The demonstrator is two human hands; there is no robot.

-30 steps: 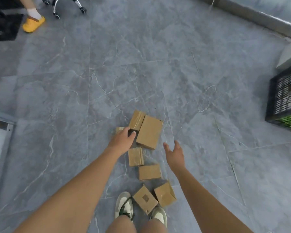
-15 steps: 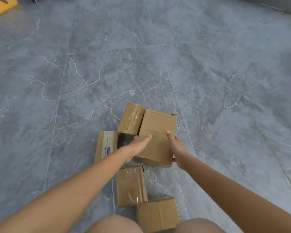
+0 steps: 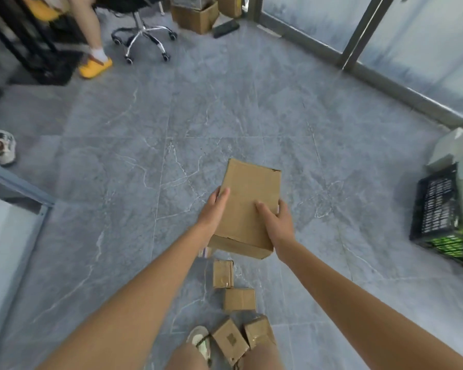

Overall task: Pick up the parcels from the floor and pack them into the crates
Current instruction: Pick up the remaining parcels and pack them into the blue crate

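Observation:
I hold a large brown cardboard parcel [image 3: 247, 198] up off the floor, in front of me at mid-frame. My left hand [image 3: 213, 210] grips its left side with the thumb on top. My right hand [image 3: 277, 222] grips its right side, thumb lying across the top face. Several smaller cardboard parcels lie on the grey floor near my feet: one [image 3: 223, 273], another [image 3: 239, 299], and two [image 3: 230, 341] [image 3: 258, 331] between my shoes. A black plastic crate [image 3: 436, 209] stands at the right edge.
A pale box [image 3: 455, 150] rests on the crate's far side. Glass walls with metal frames [image 3: 385, 73] run along the back right. An office chair base [image 3: 143, 36], cardboard boxes [image 3: 195, 14] and other people's feet [image 3: 95, 66] [image 3: 2, 148] are at the back left.
Both hands closed on the big parcel's sides and lifted it off the floor. My view rose from the close crouch, so the crate and room came back into sight.

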